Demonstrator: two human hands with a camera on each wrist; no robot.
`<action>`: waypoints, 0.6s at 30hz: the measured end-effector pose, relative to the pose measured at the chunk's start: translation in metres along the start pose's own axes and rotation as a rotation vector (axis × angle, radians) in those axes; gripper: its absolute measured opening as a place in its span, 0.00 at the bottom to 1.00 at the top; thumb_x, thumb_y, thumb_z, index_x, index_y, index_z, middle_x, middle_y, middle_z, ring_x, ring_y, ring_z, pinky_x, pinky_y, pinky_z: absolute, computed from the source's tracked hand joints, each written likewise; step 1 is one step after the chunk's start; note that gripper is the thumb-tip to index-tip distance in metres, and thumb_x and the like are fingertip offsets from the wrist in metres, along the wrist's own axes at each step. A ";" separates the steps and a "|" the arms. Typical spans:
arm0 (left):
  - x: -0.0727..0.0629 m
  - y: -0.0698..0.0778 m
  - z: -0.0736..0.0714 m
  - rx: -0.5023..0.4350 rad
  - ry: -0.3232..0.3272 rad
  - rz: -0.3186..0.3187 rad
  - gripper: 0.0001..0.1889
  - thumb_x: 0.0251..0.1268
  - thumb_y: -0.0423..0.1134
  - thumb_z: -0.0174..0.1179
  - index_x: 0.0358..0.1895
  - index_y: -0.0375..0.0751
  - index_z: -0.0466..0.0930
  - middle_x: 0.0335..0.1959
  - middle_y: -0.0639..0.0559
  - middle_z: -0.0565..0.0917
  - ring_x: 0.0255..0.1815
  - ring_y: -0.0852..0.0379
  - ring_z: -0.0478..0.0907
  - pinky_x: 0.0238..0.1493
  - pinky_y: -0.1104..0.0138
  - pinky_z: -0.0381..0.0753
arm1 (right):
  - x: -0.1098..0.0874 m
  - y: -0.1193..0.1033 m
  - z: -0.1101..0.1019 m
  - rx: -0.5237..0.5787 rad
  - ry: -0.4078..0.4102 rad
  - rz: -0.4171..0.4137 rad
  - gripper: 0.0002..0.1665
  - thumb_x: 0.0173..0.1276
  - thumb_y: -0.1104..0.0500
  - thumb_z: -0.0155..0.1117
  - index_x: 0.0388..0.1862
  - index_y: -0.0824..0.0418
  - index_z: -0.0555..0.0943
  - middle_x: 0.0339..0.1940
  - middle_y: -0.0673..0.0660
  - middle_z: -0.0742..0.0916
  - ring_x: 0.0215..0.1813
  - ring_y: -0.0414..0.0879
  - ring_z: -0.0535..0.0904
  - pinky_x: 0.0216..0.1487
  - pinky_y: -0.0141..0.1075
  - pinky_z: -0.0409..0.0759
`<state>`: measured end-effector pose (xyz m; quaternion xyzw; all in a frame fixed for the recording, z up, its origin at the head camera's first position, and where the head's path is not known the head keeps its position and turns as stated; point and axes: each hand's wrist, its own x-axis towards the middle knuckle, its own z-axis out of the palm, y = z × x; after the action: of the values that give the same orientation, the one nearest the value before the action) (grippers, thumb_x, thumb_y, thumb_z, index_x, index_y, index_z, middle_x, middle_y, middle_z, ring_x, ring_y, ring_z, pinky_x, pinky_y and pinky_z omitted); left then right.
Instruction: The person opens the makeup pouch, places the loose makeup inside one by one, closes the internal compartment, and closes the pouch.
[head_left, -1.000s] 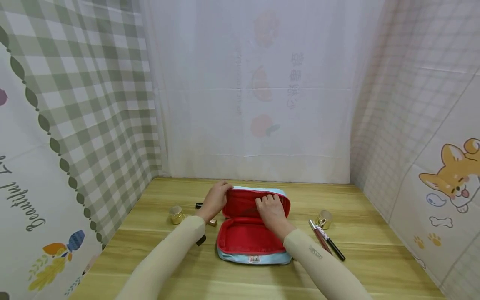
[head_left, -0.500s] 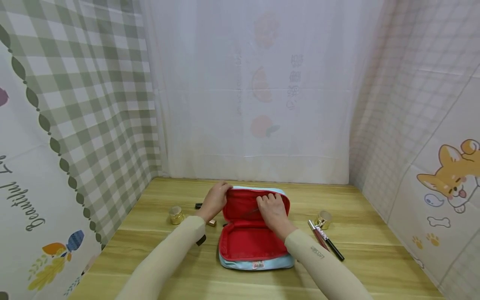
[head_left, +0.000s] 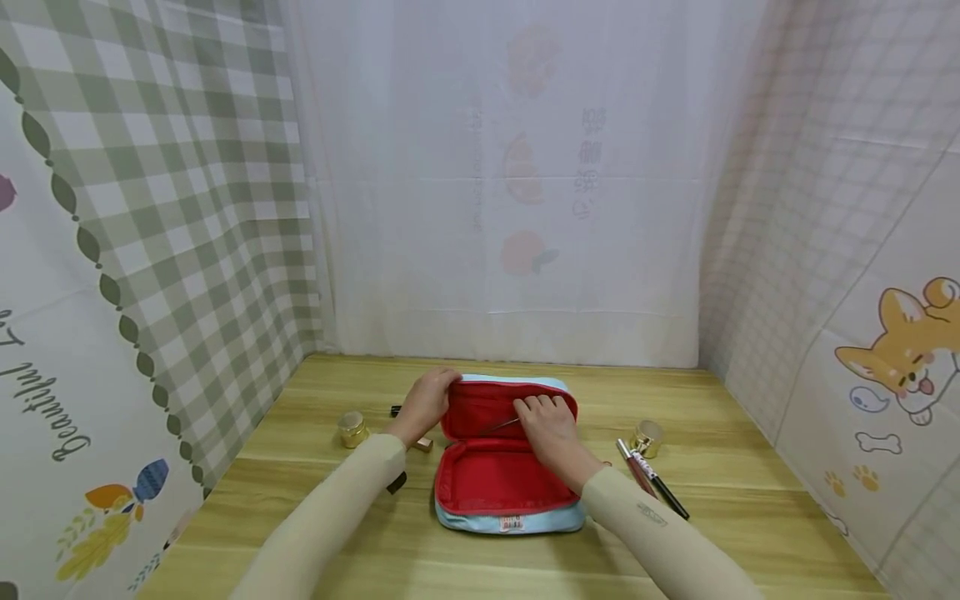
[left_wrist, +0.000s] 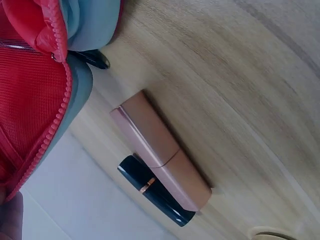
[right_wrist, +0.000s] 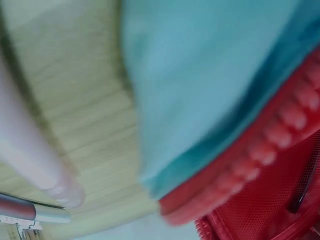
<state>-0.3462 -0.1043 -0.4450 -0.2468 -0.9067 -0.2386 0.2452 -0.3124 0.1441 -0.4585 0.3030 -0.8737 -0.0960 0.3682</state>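
Observation:
A light-blue zip pouch (head_left: 543, 523) with red lining lies unzipped and spread on the table. My left hand (head_left: 425, 407) pinches the raised lid's left corner; its fingertips (left_wrist: 10, 217) show at the red zip in the left wrist view. My right hand (head_left: 547, 423), fingers curled, is inside the lid at the right. A thin dark stick (head_left: 501, 425) slants from its fingers toward the lower left. Red mesh (left_wrist: 30, 90) lines the lid, and the dark stick (right_wrist: 305, 182) shows against it in the right wrist view. The right fingertips are partly hidden.
Left of the pouch are a gold-lidded jar (head_left: 352, 430), a rose-gold tube (left_wrist: 160, 150) and a dark lipstick-like tube (left_wrist: 155, 190). To the right stand another gold jar (head_left: 647, 438), a silver-capped pencil (head_left: 636, 468) and a black pen (head_left: 667, 493). A pale pink tube (right_wrist: 37, 140) lies near the pouch.
The stick by the right hand shows more clearly now. Both hands have shifted only slightly, and the pouch's front part slid a little toward me, then back.

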 end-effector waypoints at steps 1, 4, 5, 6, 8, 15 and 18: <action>0.000 0.000 0.000 -0.004 -0.001 0.002 0.15 0.65 0.17 0.54 0.46 0.34 0.84 0.47 0.43 0.84 0.51 0.47 0.81 0.51 0.60 0.82 | -0.002 0.001 -0.001 0.011 0.007 0.004 0.16 0.58 0.65 0.73 0.45 0.59 0.82 0.38 0.56 0.86 0.40 0.52 0.82 0.38 0.44 0.78; -0.001 -0.001 0.000 -0.018 0.000 0.011 0.15 0.65 0.17 0.54 0.46 0.34 0.84 0.47 0.43 0.84 0.50 0.47 0.82 0.50 0.60 0.82 | -0.007 0.006 -0.004 0.049 0.007 0.027 0.16 0.59 0.66 0.71 0.48 0.60 0.83 0.40 0.57 0.86 0.42 0.53 0.82 0.39 0.45 0.79; -0.002 -0.001 0.000 -0.020 -0.002 0.014 0.14 0.65 0.17 0.54 0.46 0.34 0.84 0.47 0.43 0.84 0.50 0.47 0.82 0.50 0.60 0.82 | -0.010 0.008 -0.005 0.064 0.003 0.037 0.17 0.59 0.67 0.71 0.48 0.60 0.83 0.41 0.57 0.86 0.42 0.53 0.82 0.39 0.46 0.79; -0.002 -0.001 0.000 -0.020 -0.003 0.016 0.14 0.65 0.17 0.54 0.46 0.33 0.84 0.47 0.43 0.84 0.49 0.47 0.82 0.49 0.60 0.82 | -0.012 0.011 -0.007 0.081 0.003 0.048 0.18 0.58 0.67 0.71 0.48 0.60 0.83 0.41 0.57 0.86 0.42 0.53 0.82 0.39 0.46 0.79; -0.003 -0.002 0.000 -0.031 -0.005 0.016 0.14 0.65 0.17 0.54 0.47 0.33 0.84 0.47 0.43 0.83 0.49 0.47 0.82 0.49 0.60 0.82 | -0.016 0.017 -0.009 0.110 0.006 0.073 0.19 0.55 0.67 0.71 0.48 0.60 0.84 0.40 0.57 0.86 0.42 0.54 0.82 0.38 0.47 0.79; -0.005 -0.008 0.003 -0.064 -0.012 -0.011 0.15 0.65 0.17 0.53 0.47 0.33 0.85 0.47 0.43 0.83 0.49 0.47 0.82 0.50 0.61 0.82 | -0.033 0.038 -0.028 0.222 -0.072 0.208 0.20 0.54 0.66 0.73 0.49 0.61 0.84 0.41 0.58 0.87 0.41 0.57 0.84 0.39 0.50 0.80; -0.004 -0.008 0.003 -0.067 -0.022 -0.023 0.15 0.66 0.17 0.53 0.46 0.34 0.85 0.47 0.43 0.84 0.49 0.48 0.82 0.49 0.61 0.83 | -0.040 0.047 -0.032 0.252 -0.072 0.250 0.15 0.60 0.67 0.69 0.47 0.62 0.85 0.40 0.58 0.88 0.39 0.56 0.84 0.36 0.49 0.81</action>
<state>-0.3486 -0.1106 -0.4522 -0.2471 -0.9036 -0.2687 0.2241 -0.2897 0.2079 -0.4407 0.2324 -0.9223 0.0500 0.3047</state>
